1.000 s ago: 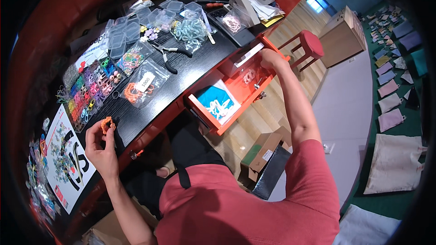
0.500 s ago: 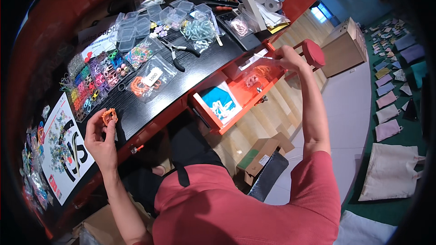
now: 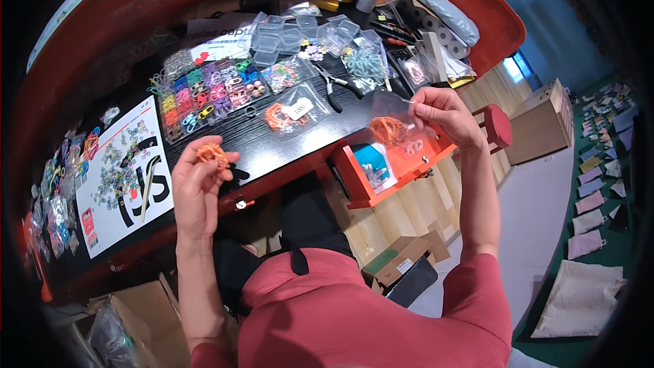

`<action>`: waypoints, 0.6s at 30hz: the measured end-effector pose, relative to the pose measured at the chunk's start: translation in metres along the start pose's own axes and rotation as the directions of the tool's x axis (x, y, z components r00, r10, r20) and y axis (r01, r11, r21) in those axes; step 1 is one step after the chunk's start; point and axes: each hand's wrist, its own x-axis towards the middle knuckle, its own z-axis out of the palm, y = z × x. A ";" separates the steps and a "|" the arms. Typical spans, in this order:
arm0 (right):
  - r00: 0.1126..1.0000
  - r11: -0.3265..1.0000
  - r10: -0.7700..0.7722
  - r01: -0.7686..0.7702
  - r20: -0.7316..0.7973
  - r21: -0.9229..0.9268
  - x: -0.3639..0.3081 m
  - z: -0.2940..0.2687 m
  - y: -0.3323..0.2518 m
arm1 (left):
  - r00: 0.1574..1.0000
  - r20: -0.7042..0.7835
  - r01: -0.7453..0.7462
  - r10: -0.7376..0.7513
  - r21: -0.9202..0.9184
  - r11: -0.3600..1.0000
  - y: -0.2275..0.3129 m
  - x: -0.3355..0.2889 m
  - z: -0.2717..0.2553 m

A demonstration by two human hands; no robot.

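Note:
My left hand (image 3: pixel 194 194) is closed around a small bundle of orange plastic loops (image 3: pixel 212 154), just over the table's front edge. My right hand (image 3: pixel 448 121) pinches the top of a clear plastic bag (image 3: pixel 394 108), which hangs above an open red drawer (image 3: pixel 402 191). Inside that bag lie more orange loops (image 3: pixel 388 131). On the black tabletop between my hands rests another clear bag (image 3: pixel 315 101) with orange loops and a white label.
A divided box of colourful clips (image 3: pixel 212 88), black-handled pliers (image 3: pixel 334 87) and clear lidded cases (image 3: pixel 272 41) cover the table. A printed white sheet (image 3: pixel 102 232) with scattered small rings lies at left. On the floor stands a cardboard box (image 3: pixel 395 266); a red stool (image 3: pixel 499 126) is at right.
The right hand has brought the bag of orange loops up and closer to the table. My left hand has turned, still holding its orange bundle. The whole view has shifted.

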 end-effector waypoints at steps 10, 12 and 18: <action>0.956 0.950 -0.136 0.052 0.260 0.307 0.078 0.148 0.011 | 0.951 0.229 0.240 -0.208 -0.124 0.963 -0.038 -0.033 0.035; 0.975 0.978 -0.097 0.056 0.202 0.200 0.080 0.160 0.018 | 0.964 0.189 0.192 -0.189 0.003 0.981 -0.043 -0.032 0.027; 0.640 0.452 -0.736 0.709 0.223 -0.542 0.046 0.182 0.007 | 0.975 0.095 0.211 -0.200 -0.124 0.970 -0.035 -0.037 0.010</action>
